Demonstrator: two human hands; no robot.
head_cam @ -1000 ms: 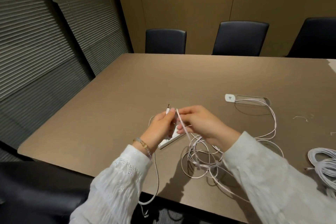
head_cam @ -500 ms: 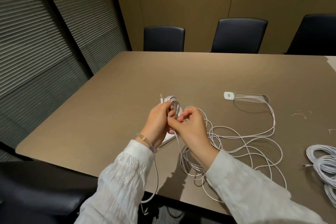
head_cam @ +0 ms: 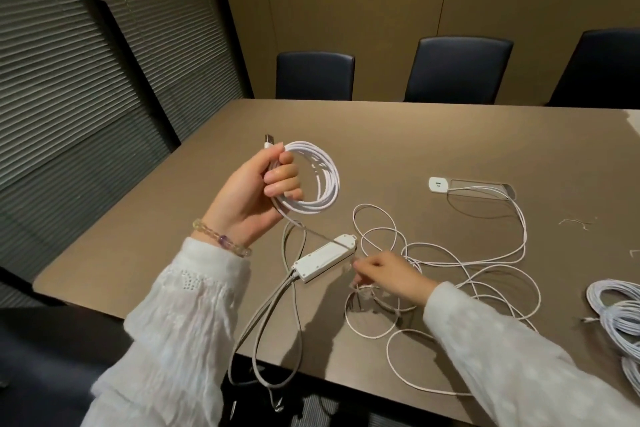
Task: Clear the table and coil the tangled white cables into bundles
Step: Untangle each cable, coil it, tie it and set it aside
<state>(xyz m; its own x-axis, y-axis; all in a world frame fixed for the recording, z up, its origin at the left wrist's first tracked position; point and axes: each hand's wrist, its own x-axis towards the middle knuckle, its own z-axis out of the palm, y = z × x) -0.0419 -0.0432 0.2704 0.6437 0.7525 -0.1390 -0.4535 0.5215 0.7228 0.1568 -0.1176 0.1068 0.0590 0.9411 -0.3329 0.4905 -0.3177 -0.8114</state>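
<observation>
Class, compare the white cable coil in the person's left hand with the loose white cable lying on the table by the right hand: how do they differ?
The held coil is wound into neat, tight, stacked rings; the loose cable sprawls in wide, crossing loops. The held coil is lifted off the table, gripped by the left hand; the loose cable lies flat, with the right hand at its tangle. The held coil looks compact; the loose cable spreads widely. Both are thin and white.

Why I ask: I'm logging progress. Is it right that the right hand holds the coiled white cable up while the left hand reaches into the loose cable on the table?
Not quite: the hands are swapped. In the head view the left hand grips the coiled white cable raised above the table, while the right hand reaches into the loose cable lying on it.
</observation>
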